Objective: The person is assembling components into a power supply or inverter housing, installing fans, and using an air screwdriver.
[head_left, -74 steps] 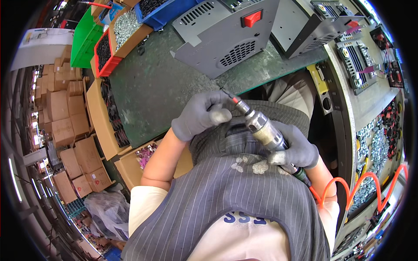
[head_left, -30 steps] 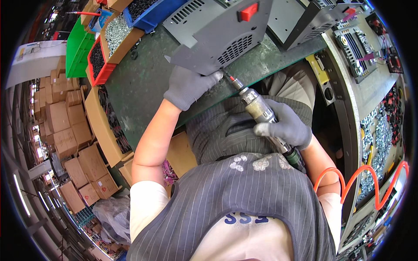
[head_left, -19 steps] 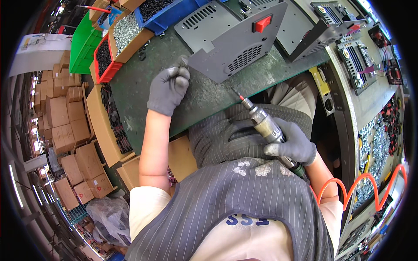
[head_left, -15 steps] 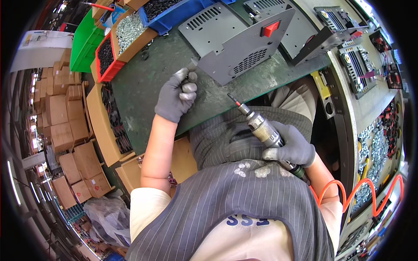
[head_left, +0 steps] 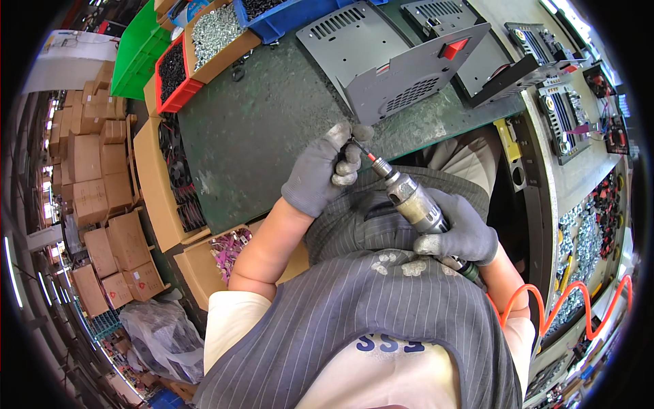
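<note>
My right hand, in a grey glove, is wrapped round a pneumatic screwdriver. The tool slants up and left over my lap, its bit toward my left hand. That gloved hand is closed in a pinch at the tip of the bit; whatever lies between its fingertips is too small to make out. Just beyond the fingertips, on the green-topped bench, stands a grey sheet-metal chassis. Its upright panel has a round patch of vent slots and a red rocker switch.
A second grey chassis is to the right. A red bin of black screws, a carton of silver screws and a blue bin line the far left. An orange coiled air hose trails right from the tool.
My left hand has moved right from over the bench to the screwdriver's bit tip. The screwdriver stays almost where it was in my right hand. The whole view has shifted slightly.
</note>
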`<state>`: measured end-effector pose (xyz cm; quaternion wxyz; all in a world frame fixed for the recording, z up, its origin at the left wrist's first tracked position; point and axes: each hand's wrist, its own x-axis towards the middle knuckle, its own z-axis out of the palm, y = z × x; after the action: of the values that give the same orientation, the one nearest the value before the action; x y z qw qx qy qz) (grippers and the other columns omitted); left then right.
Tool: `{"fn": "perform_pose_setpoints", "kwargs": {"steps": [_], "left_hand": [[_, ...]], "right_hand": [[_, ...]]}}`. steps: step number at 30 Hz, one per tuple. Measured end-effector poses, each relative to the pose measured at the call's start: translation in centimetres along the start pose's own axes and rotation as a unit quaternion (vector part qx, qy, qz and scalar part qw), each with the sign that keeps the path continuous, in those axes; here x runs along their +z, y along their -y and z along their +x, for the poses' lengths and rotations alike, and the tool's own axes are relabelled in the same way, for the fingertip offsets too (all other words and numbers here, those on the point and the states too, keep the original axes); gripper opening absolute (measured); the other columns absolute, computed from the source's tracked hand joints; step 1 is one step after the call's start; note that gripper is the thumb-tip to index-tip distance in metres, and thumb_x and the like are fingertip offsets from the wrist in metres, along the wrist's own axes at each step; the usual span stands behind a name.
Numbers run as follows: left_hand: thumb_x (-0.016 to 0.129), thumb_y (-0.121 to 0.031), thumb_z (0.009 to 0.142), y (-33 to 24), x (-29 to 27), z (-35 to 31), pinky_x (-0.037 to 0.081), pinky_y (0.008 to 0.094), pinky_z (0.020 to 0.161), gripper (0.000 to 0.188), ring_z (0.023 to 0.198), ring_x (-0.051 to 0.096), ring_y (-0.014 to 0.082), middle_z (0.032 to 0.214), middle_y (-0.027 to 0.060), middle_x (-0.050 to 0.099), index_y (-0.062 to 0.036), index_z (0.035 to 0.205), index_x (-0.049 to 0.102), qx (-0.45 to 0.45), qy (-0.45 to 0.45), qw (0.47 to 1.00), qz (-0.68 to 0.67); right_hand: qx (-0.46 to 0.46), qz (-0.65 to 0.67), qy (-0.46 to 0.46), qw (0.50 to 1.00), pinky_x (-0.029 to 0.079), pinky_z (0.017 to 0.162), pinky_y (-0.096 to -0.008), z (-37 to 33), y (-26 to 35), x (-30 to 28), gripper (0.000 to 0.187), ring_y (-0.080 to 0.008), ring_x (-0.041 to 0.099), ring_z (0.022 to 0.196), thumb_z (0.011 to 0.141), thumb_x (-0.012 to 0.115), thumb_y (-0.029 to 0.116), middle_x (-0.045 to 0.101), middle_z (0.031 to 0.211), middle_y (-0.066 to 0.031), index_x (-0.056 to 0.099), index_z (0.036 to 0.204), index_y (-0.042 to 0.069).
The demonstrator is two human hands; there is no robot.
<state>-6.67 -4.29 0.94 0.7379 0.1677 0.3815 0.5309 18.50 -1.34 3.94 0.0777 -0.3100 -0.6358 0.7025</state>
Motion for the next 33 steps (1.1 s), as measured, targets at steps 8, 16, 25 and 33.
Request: {"fn": "perform_pose_setpoints", "kwargs": {"steps": [8, 16, 25, 33], "left_hand": [[0.048, -0.03, 0.094, 0.9, 0.9, 0.5, 0.031, 0.0172, 0.045, 0.036, 0.05, 0.036, 0.0033, 0.065, -0.0002, 0.048, 0.0036, 0.105, 0.057, 0.099, -0.015, 0.986, 0.133], [0.05, -0.036, 0.092, -0.2, 1.2, -1.1, 0.028, 0.0191, 0.044, 0.042, 0.051, 0.034, 0.0048, 0.065, -0.0016, 0.044, 0.003, 0.105, 0.058, 0.022, 0.109, 0.982, 0.156], [0.045, -0.03, 0.095, -5.1, 1.1, 2.8, 0.027, 0.0181, 0.042, 0.035, 0.051, 0.033, 0.0021, 0.063, -0.0051, 0.042, 0.0, 0.105, 0.061, 0.176, -0.099, 0.961, 0.189], [0.048, -0.023, 0.093, -3.8, 4.2, 4.3, 0.032, 0.0159, 0.043, 0.026, 0.053, 0.04, 0.0012, 0.068, -0.0041, 0.051, -0.0041, 0.105, 0.062, 0.206, -0.121, 0.948, 0.21]], "right_hand": [[0.031, 0.032, -0.001, 0.999, 0.045, 0.069, -0.0272, -1.3, -0.4, -0.2, 0.063, -0.0123, 0.054, 0.075, 0.064, 0.078, 0.032, 0.059, 0.087, -0.0051, 0.054, 0.113, -0.001], [0.005, 0.25, 0.062, 0.966, 0.041, 0.069, -0.0231, -3.1, 0.4, -0.5, 0.067, -0.0106, 0.051, 0.076, 0.062, 0.076, 0.033, 0.055, 0.091, -0.0045, 0.053, 0.111, -0.005], [0.001, 0.205, -0.042, 0.978, 0.04, 0.072, -0.0236, -3.6, 1.7, -0.7, 0.057, -0.0091, 0.049, 0.078, 0.066, 0.075, 0.031, 0.055, 0.087, -0.0014, 0.053, 0.108, -0.003], [-0.015, 0.271, -0.031, 0.962, 0.041, 0.071, -0.0233, -2.1, 2.3, -0.4, 0.054, -0.0076, 0.049, 0.078, 0.07, 0.072, 0.026, 0.055, 0.088, -0.0016, 0.052, 0.11, -0.004]]}}
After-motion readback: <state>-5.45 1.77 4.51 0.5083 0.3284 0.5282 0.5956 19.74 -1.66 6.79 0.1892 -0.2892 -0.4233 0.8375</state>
